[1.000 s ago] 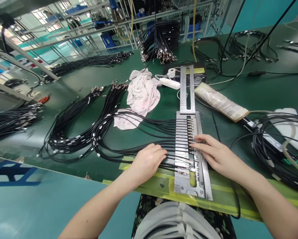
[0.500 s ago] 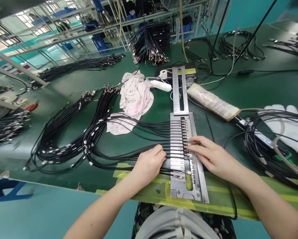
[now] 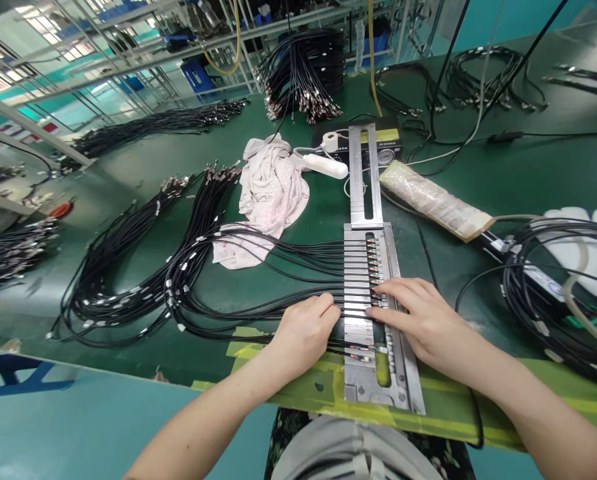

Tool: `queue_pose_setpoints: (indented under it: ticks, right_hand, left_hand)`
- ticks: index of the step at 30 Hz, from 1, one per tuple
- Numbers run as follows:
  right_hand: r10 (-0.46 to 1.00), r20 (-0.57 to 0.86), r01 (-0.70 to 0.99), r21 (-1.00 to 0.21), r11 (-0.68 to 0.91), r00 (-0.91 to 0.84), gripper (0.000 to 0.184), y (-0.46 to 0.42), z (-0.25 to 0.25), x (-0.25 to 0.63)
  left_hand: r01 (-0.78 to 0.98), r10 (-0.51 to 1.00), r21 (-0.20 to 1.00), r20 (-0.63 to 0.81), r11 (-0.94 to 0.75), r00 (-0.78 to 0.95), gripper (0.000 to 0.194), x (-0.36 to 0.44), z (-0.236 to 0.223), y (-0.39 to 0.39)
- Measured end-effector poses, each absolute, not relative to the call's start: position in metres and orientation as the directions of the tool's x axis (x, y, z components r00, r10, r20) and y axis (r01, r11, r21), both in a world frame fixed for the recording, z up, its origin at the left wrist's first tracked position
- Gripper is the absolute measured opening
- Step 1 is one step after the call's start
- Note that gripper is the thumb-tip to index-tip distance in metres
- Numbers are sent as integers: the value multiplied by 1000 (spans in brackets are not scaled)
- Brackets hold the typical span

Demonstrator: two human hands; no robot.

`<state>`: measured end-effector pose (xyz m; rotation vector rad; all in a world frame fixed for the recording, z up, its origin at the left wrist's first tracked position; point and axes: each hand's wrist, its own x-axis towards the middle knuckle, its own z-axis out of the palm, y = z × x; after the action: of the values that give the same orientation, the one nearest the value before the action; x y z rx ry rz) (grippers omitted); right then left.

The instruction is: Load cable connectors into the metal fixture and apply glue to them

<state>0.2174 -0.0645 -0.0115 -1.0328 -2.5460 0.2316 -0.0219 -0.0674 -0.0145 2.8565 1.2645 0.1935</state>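
A metal fixture [image 3: 354, 373] with a row of slots lies on the bench in front of me. Several black cables [image 3: 258, 309] run into it from the left, their metal connectors [image 3: 373, 257] lined up along its channel. My left hand [image 3: 306, 330] is closed around a black cable just left of the fixture; its fingertips hide part of it. Over the channel, my right hand [image 3: 423, 317] has its fingers stretched out and apart, the tips touching the cable ends in the fixture.
A crumpled pale cloth [image 3: 273, 187] lies behind the cables. Bundled black cables [image 3: 123, 287] cover the left side. Behind the fixture sits a black box [image 3: 391, 137] with a gauge. A wrapped handle [image 3: 433, 200], a cable coil [image 3: 516, 300] and a white glove [image 3: 583, 247] are at right.
My right hand's lower fingertip has shifted down and slightly left along the fixture. My left hand keeps its grip near the same cables. The view has shifted slightly.
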Motion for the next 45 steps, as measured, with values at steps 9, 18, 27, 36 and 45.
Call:
queue_pose_setpoints:
  ticks: [9,18,27,36,45]
  right_hand:
    - [631,243,614,-150,775,-736,43,-65,-17,213]
    - [592,207,625,182,759,-779,32,-86,-8,187]
    - [681,221,692,-36,721,-698,42,-84,-11,205]
    - [767,288,680,-355,642,-573,39,-76,-15,232]
    - [771,315,649,-417,636,-554,36,-76,-18,235]
  left_hand:
    - [641,634,-12,138,-767,761,31,-33,-22,-73]
    - [617,622,-117,-6,-778,783,39,-32,-1,-79]
    - [688,689,36,58,-725,723,18,-49,-9,-87]
    - [749,782,239,89,-618,617,21,-31,-6,-79]
    - [770,775,90,80,-632,627,20,-33,-9,-78]
